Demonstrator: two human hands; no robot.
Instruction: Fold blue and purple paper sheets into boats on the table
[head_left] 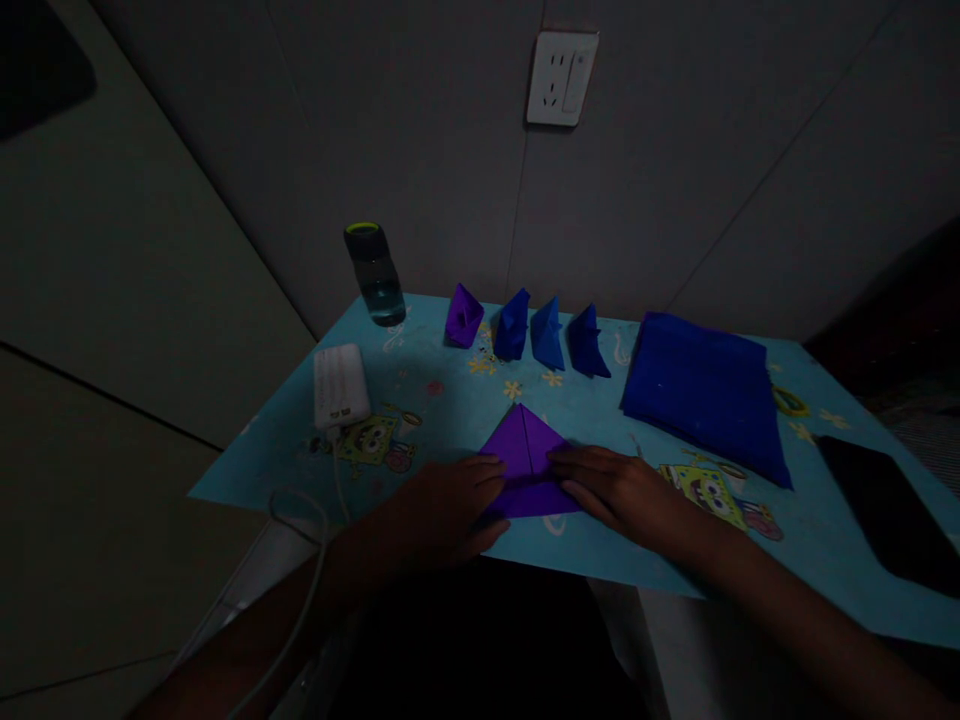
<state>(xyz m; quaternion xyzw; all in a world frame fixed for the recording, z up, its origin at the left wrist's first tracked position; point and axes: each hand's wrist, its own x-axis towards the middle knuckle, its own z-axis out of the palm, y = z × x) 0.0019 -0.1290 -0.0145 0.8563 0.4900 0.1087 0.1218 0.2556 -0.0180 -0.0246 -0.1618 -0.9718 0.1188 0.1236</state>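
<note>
A folded sheet of purple paper (531, 455) lies on the table, pointed at the far end, with a crease or seam down its middle and a wider lower part. My left hand (461, 500) rests with its fingers on the paper's left side, the thumb apart from them near the lower edge. From the right, my right hand (611, 485) lays its stretched fingers on the paper's right side. Both hands touch the sheet rather than grasp it. What is under the fingertips is hidden.
Behind the paper stand a purple paper boat (463, 317) and several blue ones (512, 326). A bottle (376, 275), a white power bank (340, 387) and its cable (322, 545) are left. Blue sheets (705, 390) and a dark phone (889, 510) lie right on the patterned tablecloth (450, 420).
</note>
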